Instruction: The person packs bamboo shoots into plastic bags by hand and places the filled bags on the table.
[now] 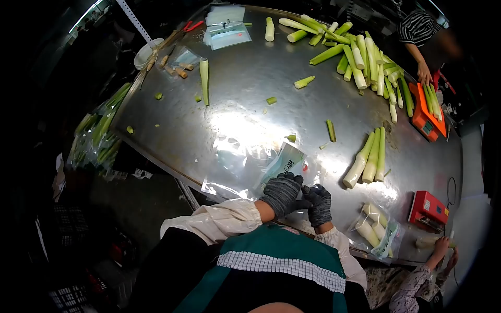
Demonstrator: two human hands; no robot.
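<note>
Against the left hand (282, 195), printed bag (282, 163), right hand (318, 204) close beside, fingers (296, 179) curled, grip unclear.

There is one red box (428, 210). Up and left of it are three fat stalks (372, 159) together. Above it is one orange scale (419, 104). Lower left is one stuffed bag (387, 241). The far heap (358, 58) is too jumbled to count.
</note>
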